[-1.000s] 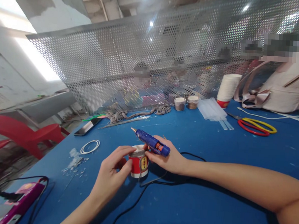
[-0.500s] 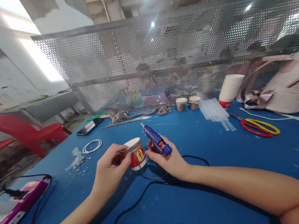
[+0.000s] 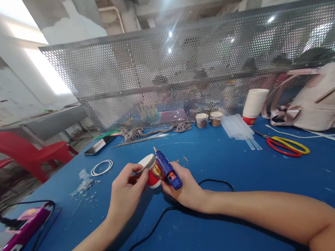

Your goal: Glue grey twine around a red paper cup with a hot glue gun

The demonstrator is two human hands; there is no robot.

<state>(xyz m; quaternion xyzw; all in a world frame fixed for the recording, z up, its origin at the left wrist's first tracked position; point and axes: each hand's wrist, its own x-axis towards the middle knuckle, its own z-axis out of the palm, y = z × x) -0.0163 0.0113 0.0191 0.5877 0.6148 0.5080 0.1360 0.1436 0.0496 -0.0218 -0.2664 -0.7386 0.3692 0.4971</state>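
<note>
L hand (image 3: 128, 187) clamped on red/white paper cup (image 3: 154, 174), tilted over blue table (image 3: 220, 238) | R hand (image 3: 184, 186) wrapped round blue glue gun (image 3: 163, 164), nozzle (image 3: 155, 149) held nr cup rim; hands kept apart | scissors (image 3: 271, 141) laid to R | grey yarn (image 3: 133, 134) heaped before perf. metal screen (image 3: 124, 88)

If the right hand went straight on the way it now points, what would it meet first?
Probably the red-and-white paper cup in the left hand, although any gap is hard to judge.
</note>
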